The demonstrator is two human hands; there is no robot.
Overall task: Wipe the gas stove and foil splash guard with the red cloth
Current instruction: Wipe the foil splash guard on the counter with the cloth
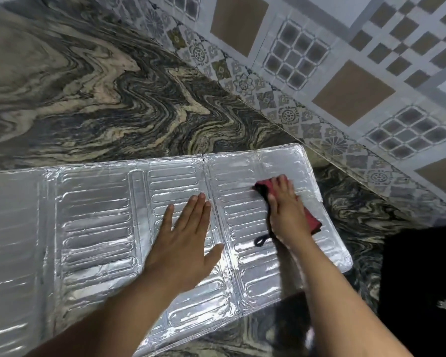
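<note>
Flat across a swirled marble countertop [93, 99] lies the foil splash guard [98, 228], its embossed silver panels unfolded and running off the left edge of view, with the patterned wall tiles [345, 73] behind it. At the lower right sits a black object [417, 279], too dark to identify. The left hand [186, 243] is spread, palm down, pressing the middle panel beside a fold. The right hand [286, 210] lies flat on the red cloth [312, 220], pinning it to the rightmost panel, fingers together. A dark hanging loop [260, 240] trails from the cloth near the wrist.
</note>
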